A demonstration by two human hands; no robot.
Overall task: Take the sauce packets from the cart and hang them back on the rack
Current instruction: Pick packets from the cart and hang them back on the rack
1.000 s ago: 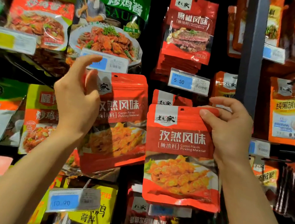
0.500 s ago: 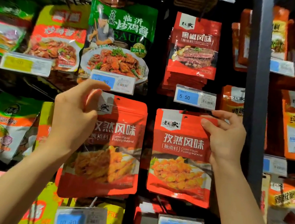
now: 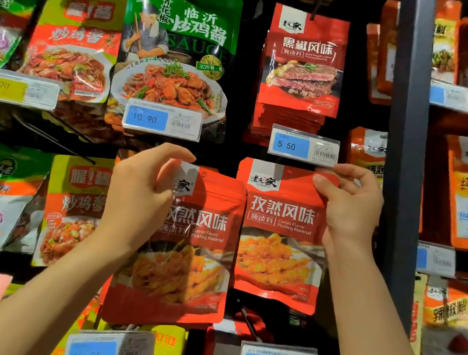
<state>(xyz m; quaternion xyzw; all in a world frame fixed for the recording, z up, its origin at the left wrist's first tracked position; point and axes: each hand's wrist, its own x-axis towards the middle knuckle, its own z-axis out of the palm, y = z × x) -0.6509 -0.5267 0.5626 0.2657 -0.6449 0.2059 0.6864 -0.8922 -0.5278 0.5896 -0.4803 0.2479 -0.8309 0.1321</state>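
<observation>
Two red cumin-flavour sauce packets are up against the rack. My left hand (image 3: pixel 137 194) pinches the top left corner of the left packet (image 3: pixel 185 255), which tilts slightly. My right hand (image 3: pixel 349 205) pinches the top right corner of the right packet (image 3: pixel 281 238), whose top edge sits just under a 5.50 price tag (image 3: pixel 303 148). The right packet's hang hole is near the tag; I cannot tell if a hook passes through it. The cart is out of view.
Hanging rows surround the hands: a green sauce bag (image 3: pixel 178 49) above left, red black-pepper packets (image 3: pixel 303 63) above right, yellow bags (image 3: pixel 72 208) at left. A dark upright post (image 3: pixel 402 171) stands just right of my right hand. Bare hooks (image 3: pixel 51 139) jut out at left.
Both hands have raised their packets higher on the rack and closer to it. The right packet's top now reaches the 5.50 tag, and the left packet hangs straighter.
</observation>
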